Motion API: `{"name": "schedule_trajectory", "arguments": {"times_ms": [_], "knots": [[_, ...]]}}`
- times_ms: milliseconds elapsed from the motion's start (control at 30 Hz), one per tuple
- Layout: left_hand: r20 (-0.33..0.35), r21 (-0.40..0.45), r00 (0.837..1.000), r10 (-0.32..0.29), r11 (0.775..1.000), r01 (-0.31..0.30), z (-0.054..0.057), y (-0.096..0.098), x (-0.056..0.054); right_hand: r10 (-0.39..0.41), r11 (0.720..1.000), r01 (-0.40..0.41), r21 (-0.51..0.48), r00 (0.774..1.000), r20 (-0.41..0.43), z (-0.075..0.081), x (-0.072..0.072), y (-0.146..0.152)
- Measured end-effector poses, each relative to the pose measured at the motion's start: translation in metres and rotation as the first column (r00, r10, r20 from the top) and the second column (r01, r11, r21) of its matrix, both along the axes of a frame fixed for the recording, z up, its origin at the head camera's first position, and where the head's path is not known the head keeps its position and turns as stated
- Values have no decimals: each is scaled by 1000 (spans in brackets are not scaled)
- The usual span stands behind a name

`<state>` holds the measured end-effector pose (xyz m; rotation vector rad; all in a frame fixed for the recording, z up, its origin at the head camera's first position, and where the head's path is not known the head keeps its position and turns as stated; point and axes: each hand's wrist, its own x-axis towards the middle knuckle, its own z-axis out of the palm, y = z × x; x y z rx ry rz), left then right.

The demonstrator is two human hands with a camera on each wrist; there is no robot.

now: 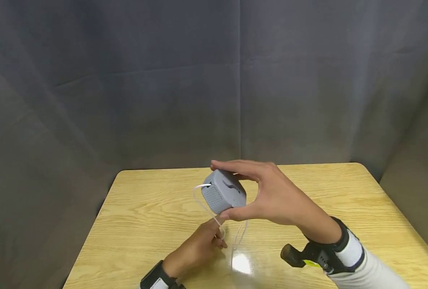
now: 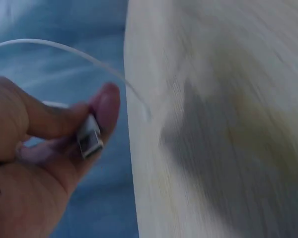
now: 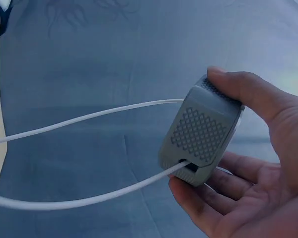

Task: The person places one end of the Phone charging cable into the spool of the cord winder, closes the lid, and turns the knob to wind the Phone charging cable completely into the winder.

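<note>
A small grey case (image 1: 224,192) with rounded edges and a diamond-textured side is held above the table by my right hand (image 1: 282,196), thumb on one side and fingers on the other. In the right wrist view a white cable (image 3: 54,205) comes out of a slot at the case's lower end, and another stretch of it leaves from behind the upper part. Lower and to the left, my left hand (image 1: 201,245) pinches the cable's USB plug (image 2: 90,141), its metal end showing between thumb and fingers. A thin loop of cable hangs between the two hands.
Beneath both hands lies a light wood-grain table (image 1: 145,208) with rounded far corners. Grey curtains (image 1: 163,88) hang behind it and at the sides. A small dark camera (image 1: 293,255) sticks out from the right wrist strap.
</note>
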<state>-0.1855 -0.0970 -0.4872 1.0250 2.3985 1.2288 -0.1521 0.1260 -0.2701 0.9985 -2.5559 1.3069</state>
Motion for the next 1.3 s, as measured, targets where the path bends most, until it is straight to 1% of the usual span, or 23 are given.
{"name": "schedule_trajectory", "arguments": {"times_ms": [67, 100, 167, 200, 267, 300, 333, 400, 433, 467, 533, 600, 667, 700, 767, 867, 933, 967, 1067, 1100, 1167, 1200, 1300], "knots": [[25, 17, 996, -82, 997, 81, -1, 10, 0, -2, 1000, 2, -8, 1000, -5, 2, 0, -1], [29, 23, 992, -123, 992, 123, -2, 13, 0, -10, 1000, 10, -8, 1000, -8, 3, -1, 0], [63, 50, 979, -195, 980, 192, -5, 18, 1, -32, 999, 32, 1, 999, -31, 3, -4, 2], [60, 53, 973, -223, 974, 220, -6, 20, 2, -47, 999, 47, 10, 998, -48, 3, -5, 3], [59, 37, 964, -258, 966, 256, -9, 20, 4, -83, 995, 86, 45, 994, -76, 4, -9, 8], [63, 19, 964, -259, 966, 259, -10, 19, 5, -100, 992, 105, 65, 991, -88, 4, -11, 10], [84, 11, 964, -251, 968, 251, -11, 18, 6, -117, 989, 126, 84, 988, -98, 5, -13, 13], [59, -62, 976, -211, 975, 215, -11, 15, 8, -156, 979, 166, 117, 983, -92, 8, -18, 19], [57, -89, 982, -182, 978, 186, -10, 12, 8, -176, 974, 185, 132, 981, -76, 9, -20, 23], [67, -105, 987, -149, 982, 156, -9, 9, 10, -195, 970, 199, 138, 980, -43, 11, -23, 27], [33, -148, 996, -83, 985, 87, -7, 0, 12, -226, 966, 219, 140, 973, 39, 13, -27, 36], [-20, -176, 1000, -13, 984, 9, -4, -12, 16, -250, 963, 233, 134, 961, 122, 14, -31, 48], [-64, -183, 996, 65, 980, -76, 2, -26, 21, -265, 962, 244, 124, 945, 194, 13, -33, 61], [-108, -192, 989, 104, 974, -124, 4, -33, 23, -273, 960, 251, 125, 938, 214, 13, -34, 67], [-161, -194, 967, 195, 955, -225, 11, -45, 26, -295, 953, 269, 136, 926, 236, 11, -36, 79], [-236, -179, 922, 307, 919, -351, 19, -59, 29, -308, 949, 278, 147, 915, 259, 8, -39, 93], [-280, -177, 890, 359, 892, -416, 22, -64, 30, -307, 950, 277, 146, 913, 268, 5, -41, 100], [-302, -177, 876, 376, 881, -439, 23, -65, 30, -304, 951, 273, 147, 914, 269, 4, -42, 103], [-374, -203, 842, 390, 851, -484, 23, -66, 31, -307, 947, 271, 171, 921, 241, -2, -48, 109], [-394, -214, 835, 384, 845, -489, 22, -65, 31, -312, 944, 274, 183, 921, 231, -5, -50, 112], [-427, -242, 827, 366, 835, -495, 20, -64, 32, -320, 940, 278, 198, 919, 231, -9, -55, 117], [-439, -253, 824, 358, 831, -496, 19, -64, 33, -316, 942, 273, 194, 916, 248, -12, -57, 119], [-453, -283, 822, 345, 819, -500, 17, -63, 33, -281, 959, 248, 138, 898, 339, -20, -62, 126]]}}
